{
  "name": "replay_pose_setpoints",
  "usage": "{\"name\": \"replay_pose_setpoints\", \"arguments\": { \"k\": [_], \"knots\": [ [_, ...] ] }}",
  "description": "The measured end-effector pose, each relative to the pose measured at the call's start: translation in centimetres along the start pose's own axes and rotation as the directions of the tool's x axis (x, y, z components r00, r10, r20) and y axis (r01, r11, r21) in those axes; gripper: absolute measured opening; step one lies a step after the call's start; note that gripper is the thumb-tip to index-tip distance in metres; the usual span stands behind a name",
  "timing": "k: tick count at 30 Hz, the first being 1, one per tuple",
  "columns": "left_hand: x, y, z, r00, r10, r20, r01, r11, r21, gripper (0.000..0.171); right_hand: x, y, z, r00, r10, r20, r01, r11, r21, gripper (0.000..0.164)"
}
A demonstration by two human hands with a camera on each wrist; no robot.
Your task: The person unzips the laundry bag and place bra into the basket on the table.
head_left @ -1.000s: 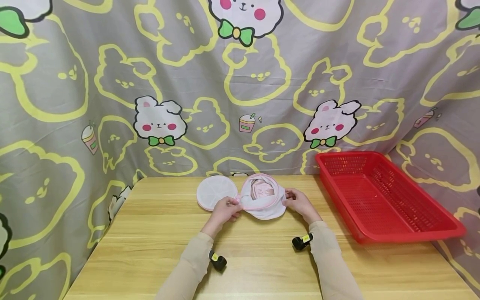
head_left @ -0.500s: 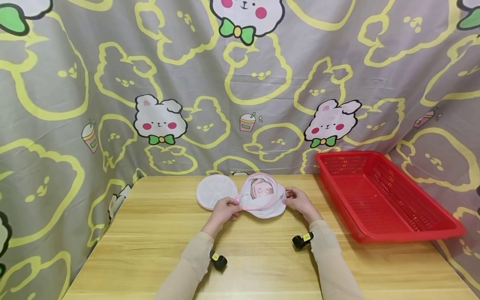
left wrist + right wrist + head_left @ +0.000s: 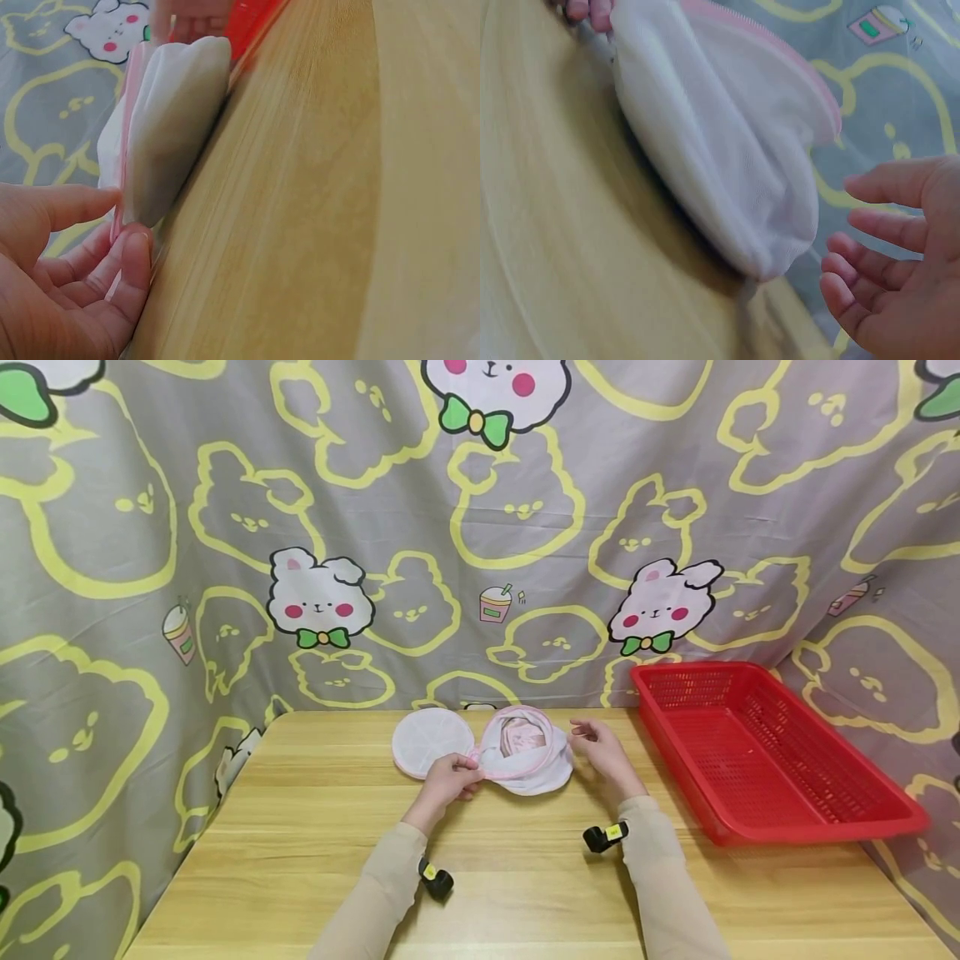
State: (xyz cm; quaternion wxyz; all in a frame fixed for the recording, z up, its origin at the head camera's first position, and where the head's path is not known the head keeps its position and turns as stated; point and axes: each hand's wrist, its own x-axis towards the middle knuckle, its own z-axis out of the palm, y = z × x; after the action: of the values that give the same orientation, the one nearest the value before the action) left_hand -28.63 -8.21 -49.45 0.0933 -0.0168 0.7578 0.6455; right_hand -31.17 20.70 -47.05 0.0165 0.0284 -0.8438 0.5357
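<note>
A white mesh laundry bag with a pink zipper rim stands near the back of the table, its round mouth facing up. Folded pink fabric lies inside; its kind is unclear. The round white lid is spread flat to the left, joined at the rim. My left hand pinches the pink rim where lid and bag meet; thumb and fingers show on it in the left wrist view. In the right wrist view, my right hand is apart from the soft white side, fingers spread and slightly bent.
On the right is a red plastic basket with perforated walls, partly over the table's right edge. Behind the wooden table hangs a grey patterned curtain.
My right hand has let go of the bag's right side and moved slightly away, its fingers opening. The left hand keeps its place on the rim.
</note>
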Motion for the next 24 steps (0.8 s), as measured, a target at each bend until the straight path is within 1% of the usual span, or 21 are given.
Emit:
{"name": "replay_pose_setpoints", "arguments": {
  "k": [2, 6, 10, 13, 16, 20, 24],
  "knots": [
    [0.0, 0.0, 0.0, 1.0, 0.0, -0.001, 0.0, 1.0, 0.002, 0.023, -0.1, -0.5, 0.0, 1.0, -0.014, -0.025, 0.014, 1.0, -0.015, 0.045],
    [-0.1, 0.1, -0.1, 1.0, 0.003, 0.002, -0.003, 1.0, 0.01, 0.025, -0.4, -1.8, 0.3, 0.994, -0.041, -0.099, 0.041, 0.999, 0.0, 0.042],
    [-0.2, 0.1, -0.1, 1.0, -0.001, 0.011, 0.001, 1.0, 0.015, 0.024, -0.7, -3.0, 0.8, 0.981, -0.096, -0.169, 0.103, 0.994, 0.032, 0.039],
    [-0.2, 0.1, -0.1, 1.0, -0.005, 0.016, 0.005, 1.0, 0.015, 0.022, -0.8, -3.8, 1.4, 0.97, -0.142, -0.198, 0.155, 0.987, 0.052, 0.039],
    [-0.1, 0.0, -0.1, 1.0, -0.006, 0.019, 0.006, 1.0, 0.014, 0.021, -1.0, -4.8, 2.2, 0.958, -0.195, -0.209, 0.216, 0.973, 0.084, 0.039],
    [0.0, 0.0, -0.1, 1.0, -0.002, 0.017, 0.002, 1.0, 0.007, 0.021, -1.5, -5.9, 3.1, 0.939, -0.273, -0.208, 0.301, 0.946, 0.118, 0.041],
    [0.0, -0.1, 0.1, 1.0, -0.002, 0.008, 0.002, 1.0, 0.006, 0.022, -1.7, -6.7, 3.6, 0.929, -0.315, -0.193, 0.337, 0.936, 0.097, 0.04]
  ]
}}
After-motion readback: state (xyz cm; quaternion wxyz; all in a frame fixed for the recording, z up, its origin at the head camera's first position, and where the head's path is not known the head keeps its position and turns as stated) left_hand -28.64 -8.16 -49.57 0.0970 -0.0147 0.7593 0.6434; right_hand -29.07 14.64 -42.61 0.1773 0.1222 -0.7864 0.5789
